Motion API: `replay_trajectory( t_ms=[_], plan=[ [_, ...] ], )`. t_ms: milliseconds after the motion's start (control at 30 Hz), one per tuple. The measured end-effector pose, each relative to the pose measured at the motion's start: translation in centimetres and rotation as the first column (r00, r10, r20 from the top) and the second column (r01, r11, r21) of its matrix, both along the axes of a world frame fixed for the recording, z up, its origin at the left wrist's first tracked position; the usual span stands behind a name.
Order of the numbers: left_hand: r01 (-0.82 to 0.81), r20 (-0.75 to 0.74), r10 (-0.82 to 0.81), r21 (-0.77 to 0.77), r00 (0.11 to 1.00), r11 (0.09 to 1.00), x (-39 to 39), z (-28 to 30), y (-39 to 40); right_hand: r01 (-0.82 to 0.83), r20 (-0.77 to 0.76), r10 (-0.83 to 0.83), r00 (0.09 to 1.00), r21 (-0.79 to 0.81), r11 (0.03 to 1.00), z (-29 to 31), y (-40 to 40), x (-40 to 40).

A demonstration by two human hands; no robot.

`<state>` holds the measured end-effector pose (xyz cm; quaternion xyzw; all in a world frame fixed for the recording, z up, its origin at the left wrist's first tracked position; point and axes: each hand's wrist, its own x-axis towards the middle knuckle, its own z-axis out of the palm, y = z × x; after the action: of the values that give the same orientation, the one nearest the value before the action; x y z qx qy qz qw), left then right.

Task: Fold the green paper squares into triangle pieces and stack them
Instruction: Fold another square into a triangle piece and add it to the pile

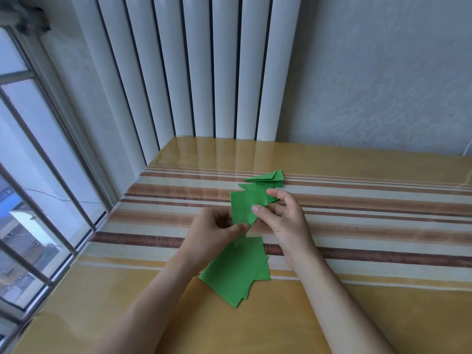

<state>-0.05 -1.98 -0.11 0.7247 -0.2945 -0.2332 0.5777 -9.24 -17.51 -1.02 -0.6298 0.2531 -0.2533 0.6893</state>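
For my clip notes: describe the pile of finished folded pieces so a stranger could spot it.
On the striped table, look toward the white radiator. Beyond both hands lies the folded triangle pile, flat and untouched. Unlike the near stack of squares, its pieces are small, pointed and fanned.

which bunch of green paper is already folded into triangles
The folded triangle pile at the far side, beyond both hands. Its pieces are pointed, while the near flat squares lie unfolded between the forearms.
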Motion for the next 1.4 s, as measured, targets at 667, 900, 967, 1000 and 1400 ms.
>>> replay_trajectory(
  t_ms=[667, 900, 967, 1000, 1400],
  plan=[
    [0.080, -0.204, -0.087, -0.042, 0.975, 0.996, 0.3, 0.1, 0.2, -0.030, 0.017, 0.032, 0.999, -0.090, 0.995, 0.5, 0.0, -0.6],
    [-0.093, -0.185, 0.078, -0.073, 0.980, 0.993, 0.5, 0.3, 0.1, -0.118, 0.024, 0.119, 0.993, -0.021, 0.993, 0.8, 0.3, -0.5],
    [-0.151, -0.184, 0.135, -0.078, 0.974, 0.985, 0.5, 0.6, 0.2, -0.145, 0.012, 0.145, 0.989, -0.012, 0.989, 1.0, 0.3, -0.6],
    [-0.163, -0.183, 0.147, -0.073, 0.972, 0.984, 0.6, 0.6, 0.2, -0.149, 0.007, 0.149, 0.989, -0.009, 0.989, 1.0, 0.2, -0.6],
    [-0.188, -0.159, 0.180, -0.034, 0.971, 0.982, 0.4, 0.9, 0.3, -0.204, -0.029, 0.202, 0.979, -0.064, 0.977, 1.0, 0.2, -0.7]
  ],
)
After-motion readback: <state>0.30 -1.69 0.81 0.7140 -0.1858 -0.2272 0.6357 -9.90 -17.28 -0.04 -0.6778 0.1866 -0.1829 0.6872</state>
